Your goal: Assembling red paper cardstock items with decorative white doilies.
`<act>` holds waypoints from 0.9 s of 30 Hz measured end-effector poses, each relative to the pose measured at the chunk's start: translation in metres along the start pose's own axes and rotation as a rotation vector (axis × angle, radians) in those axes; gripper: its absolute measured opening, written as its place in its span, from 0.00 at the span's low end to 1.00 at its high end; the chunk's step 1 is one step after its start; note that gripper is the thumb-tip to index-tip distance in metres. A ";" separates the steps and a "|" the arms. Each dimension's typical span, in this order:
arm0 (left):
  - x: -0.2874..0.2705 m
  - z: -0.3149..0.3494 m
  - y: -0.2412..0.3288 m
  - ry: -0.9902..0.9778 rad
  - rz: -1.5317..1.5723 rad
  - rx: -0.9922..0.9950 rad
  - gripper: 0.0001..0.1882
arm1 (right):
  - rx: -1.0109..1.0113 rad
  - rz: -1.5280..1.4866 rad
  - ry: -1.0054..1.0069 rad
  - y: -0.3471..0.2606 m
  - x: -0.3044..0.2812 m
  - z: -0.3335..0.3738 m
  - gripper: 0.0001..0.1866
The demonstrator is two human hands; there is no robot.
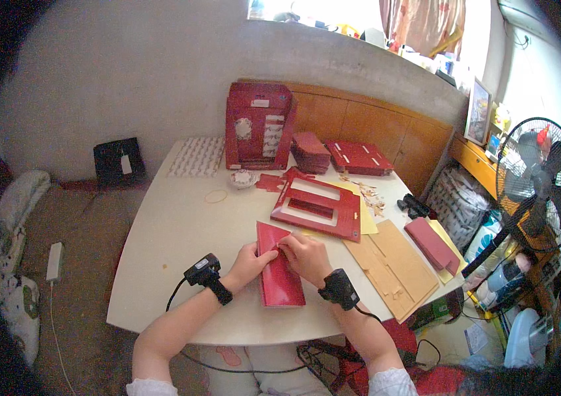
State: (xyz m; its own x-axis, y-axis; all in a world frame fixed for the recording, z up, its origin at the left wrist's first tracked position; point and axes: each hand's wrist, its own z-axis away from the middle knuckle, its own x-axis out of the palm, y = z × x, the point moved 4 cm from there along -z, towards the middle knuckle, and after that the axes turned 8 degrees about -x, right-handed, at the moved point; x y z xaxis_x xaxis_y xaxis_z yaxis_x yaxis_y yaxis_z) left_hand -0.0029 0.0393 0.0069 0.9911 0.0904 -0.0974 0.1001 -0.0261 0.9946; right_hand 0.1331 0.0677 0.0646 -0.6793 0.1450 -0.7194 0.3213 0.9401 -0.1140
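My left hand (251,264) holds the left edge of a narrow, glossy red folded card piece (282,285), with the thumb across its face. Against the upper right side of that piece, my right hand (307,256) is closed in a pinch; what lies between its fingertips is too small to tell. The card slants over the near part of the white table (162,264). Just beyond both hands lies a flat red cardboard box panel (350,206) with cut-out windows. Each wrist wears a black strapped device with a cable.
A large red box (233,142) stands at the back, beside red card stacks (310,153) and a patterned white sheet (196,157). A small white roll (243,179) sits in front. Brown cardboard (396,267) and a red folded piece (432,244) lie right, near a standing fan (541,181).
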 end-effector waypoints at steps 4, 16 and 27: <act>0.001 0.002 0.008 0.010 0.010 0.029 0.12 | -0.087 0.091 0.003 -0.001 0.002 0.000 0.05; 0.000 -0.002 -0.001 0.014 0.024 -0.006 0.12 | -0.009 -0.036 0.017 0.005 0.001 0.001 0.03; 0.001 -0.003 -0.002 0.017 0.033 0.010 0.12 | -0.090 0.082 -0.044 -0.003 -0.001 -0.002 0.03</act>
State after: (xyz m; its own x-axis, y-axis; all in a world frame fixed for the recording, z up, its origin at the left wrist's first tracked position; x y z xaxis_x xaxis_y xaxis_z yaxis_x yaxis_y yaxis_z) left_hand -0.0027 0.0425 0.0047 0.9923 0.1063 -0.0636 0.0681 -0.0392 0.9969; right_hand 0.1319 0.0653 0.0668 -0.6229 0.2106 -0.7534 0.3130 0.9497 0.0067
